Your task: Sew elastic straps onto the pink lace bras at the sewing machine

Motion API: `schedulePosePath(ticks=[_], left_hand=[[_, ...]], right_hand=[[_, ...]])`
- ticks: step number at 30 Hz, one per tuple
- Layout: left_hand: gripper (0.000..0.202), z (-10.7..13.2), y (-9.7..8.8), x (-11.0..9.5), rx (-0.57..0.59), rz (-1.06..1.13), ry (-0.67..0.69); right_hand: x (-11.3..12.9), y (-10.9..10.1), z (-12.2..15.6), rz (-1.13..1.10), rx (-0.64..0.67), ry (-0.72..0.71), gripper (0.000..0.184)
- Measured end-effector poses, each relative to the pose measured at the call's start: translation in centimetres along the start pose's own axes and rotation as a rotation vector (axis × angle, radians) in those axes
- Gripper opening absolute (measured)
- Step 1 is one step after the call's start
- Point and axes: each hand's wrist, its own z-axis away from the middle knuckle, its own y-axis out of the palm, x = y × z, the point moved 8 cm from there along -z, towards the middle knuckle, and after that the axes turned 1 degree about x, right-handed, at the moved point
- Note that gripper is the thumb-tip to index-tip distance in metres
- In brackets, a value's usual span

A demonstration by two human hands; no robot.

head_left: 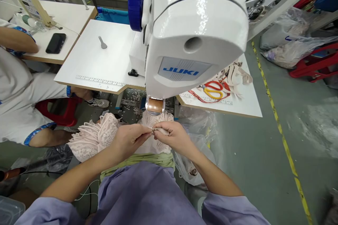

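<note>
My left hand (128,141) and my right hand (175,137) meet just in front of the sewing machine (196,31), fingertips nearly touching. A short pale strap piece (164,132) is pinched in my right hand. My left thumb and index finger are closed at its end, on something too small to make out. Below and behind the fingers, pale pink lace fabric (158,119) lies in my lap. Another gathered bundle of pink lace (91,137) rests left of my left forearm. Green cloth (137,160) covers my waist.
On the machine table (105,58), red-and-yellow-handled scissors (213,92) and beige straps (239,72) lie at right, a grey key-shaped tool (102,43) at left. A person in white (18,91) sits close on the left. Plastic bags (196,147) hang by my right arm.
</note>
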Motion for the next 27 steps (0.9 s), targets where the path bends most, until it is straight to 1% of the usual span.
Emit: schedulePosePath(ticks=[3,6,8,11,13,15,17,18,19,20,23,25,27], left_hand=[[0.017,0.1,0.2,0.4,0.022,0.039,-0.033],[0.016,0.1,0.6,0.8,0.054,0.085,-0.049],[0.015,0.0,0.8,0.9,0.067,0.109,-0.057],[0.016,-0.3,0.9,1.1,0.097,0.141,-0.076],[0.017,-0.6,1.0,1.5,0.156,0.157,-0.128],[0.021,-0.9,1.6,2.0,0.264,0.161,-0.182],[0.023,-1.1,2.2,2.2,0.371,0.119,-0.192],[0.025,-1.1,2.4,2.3,0.4,0.066,-0.175],[0.029,-1.2,2.6,2.3,0.406,-0.005,-0.144],[0.034,-1.2,2.6,2.2,0.385,-0.085,-0.106],[0.042,-1.4,2.5,1.2,0.269,-0.259,0.011],[0.041,-1.6,2.4,0.6,0.216,-0.277,0.04],[0.039,-2.2,2.1,0.3,0.188,-0.247,0.018]], right_hand=[[-0.4,0.1,0.0,-0.086,0.06,0.077,0.014],[-0.6,0.0,0.0,-0.115,0.08,0.134,0.014],[-0.7,0.1,0.1,-0.132,0.096,0.149,0.015],[-0.5,0.2,0.3,-0.127,0.109,0.136,0.015],[-0.4,0.1,0.3,-0.083,0.087,0.114,0.015],[-0.2,-0.1,0.3,-0.03,0.057,0.084,0.014],[-0.2,-0.1,0.3,0.016,0.037,0.064,0.013],[-0.2,-0.2,0.4,0.042,0.022,0.056,0.013],[-0.1,-0.3,0.4,0.073,-0.001,0.043,0.013],[0.0,-0.4,0.5,0.107,-0.031,0.025,0.013],[1.2,-1.2,0.8,0.181,-0.144,-0.079,0.012],[2.3,-1.9,0.9,0.204,-0.199,-0.145,0.011],[3.3,-2.8,0.3,0.221,-0.212,-0.161,0.01]])
